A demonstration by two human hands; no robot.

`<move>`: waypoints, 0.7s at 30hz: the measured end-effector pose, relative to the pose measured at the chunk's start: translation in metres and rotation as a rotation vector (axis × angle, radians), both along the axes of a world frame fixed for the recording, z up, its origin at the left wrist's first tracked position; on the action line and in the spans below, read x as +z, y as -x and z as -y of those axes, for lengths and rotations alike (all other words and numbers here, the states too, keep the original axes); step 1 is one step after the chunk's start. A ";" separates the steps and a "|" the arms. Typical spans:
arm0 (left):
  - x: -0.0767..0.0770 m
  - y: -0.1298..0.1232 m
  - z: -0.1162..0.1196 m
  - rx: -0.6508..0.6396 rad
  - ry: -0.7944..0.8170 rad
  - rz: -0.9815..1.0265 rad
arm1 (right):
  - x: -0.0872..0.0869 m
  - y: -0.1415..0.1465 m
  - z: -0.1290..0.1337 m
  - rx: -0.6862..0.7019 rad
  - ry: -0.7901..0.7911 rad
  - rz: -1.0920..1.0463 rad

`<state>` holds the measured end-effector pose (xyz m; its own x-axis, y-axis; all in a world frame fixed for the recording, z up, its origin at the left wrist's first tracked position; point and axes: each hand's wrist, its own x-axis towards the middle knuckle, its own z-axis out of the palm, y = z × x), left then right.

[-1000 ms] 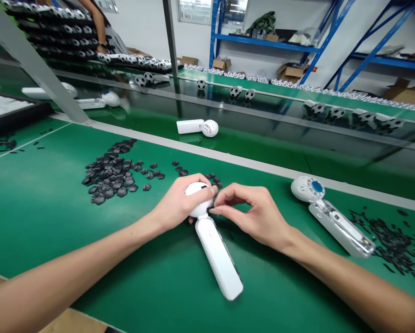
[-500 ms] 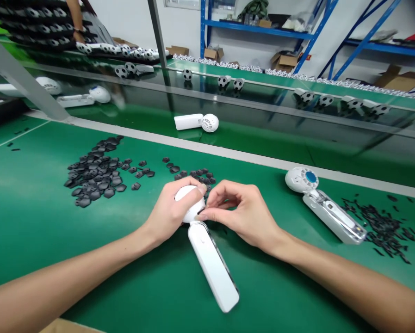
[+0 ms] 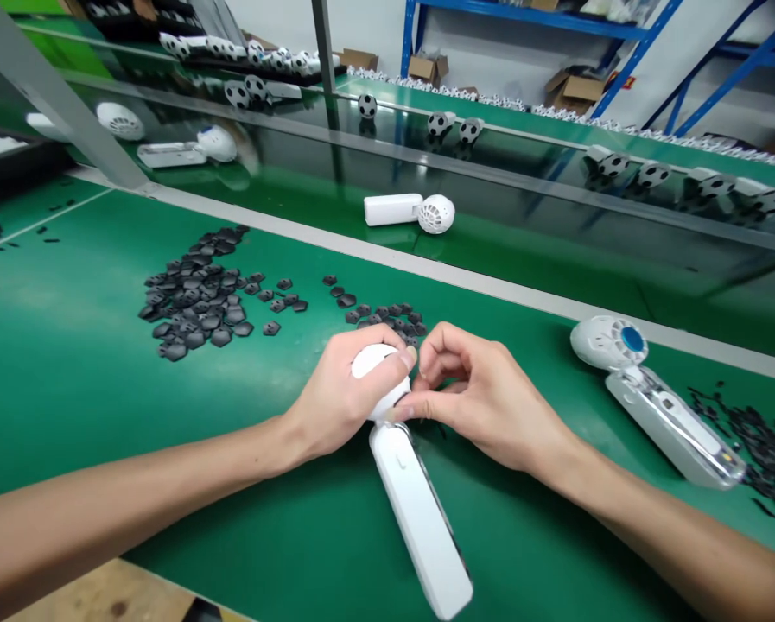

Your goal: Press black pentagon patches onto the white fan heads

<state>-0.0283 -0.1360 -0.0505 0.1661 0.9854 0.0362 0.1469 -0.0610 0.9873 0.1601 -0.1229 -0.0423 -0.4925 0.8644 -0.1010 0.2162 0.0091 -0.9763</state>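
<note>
My left hand point(image 3: 348, 389) is closed around the round head of a white handheld device point(image 3: 422, 523), whose long handle points down toward me. On the right side of that head, my right hand point(image 3: 484, 393) has its thumb against the edge by a small dark spot, its other fingers curled. Whatever its fingertips pinch is too small to make out. Just beyond my hands lie loose black pentagonal pieces point(image 3: 384, 318), with a larger pile of them point(image 3: 199, 298) to the left.
To the right rests another white device point(image 3: 676, 423) with a blue disc, beside thin black strips point(image 3: 763, 449). Behind a pale rail point(image 3: 361, 250), a white device point(image 3: 393, 210) lies on the green belt. Ball-patterned devices stand farther back. A metal post point(image 3: 69, 104) rises at left.
The view has shifted, so most things appear farther right, with background items higher. My left hand still holds the device head, and my right hand remains at its edge.
</note>
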 end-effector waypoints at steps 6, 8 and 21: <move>-0.003 0.002 0.001 -0.054 0.007 0.036 | 0.003 0.000 -0.002 0.087 -0.034 0.050; -0.007 0.003 0.001 -0.063 -0.019 0.050 | -0.002 0.000 0.001 0.099 -0.110 0.067; -0.012 0.010 -0.004 -0.158 0.077 0.291 | -0.013 0.010 0.006 0.022 -0.718 0.099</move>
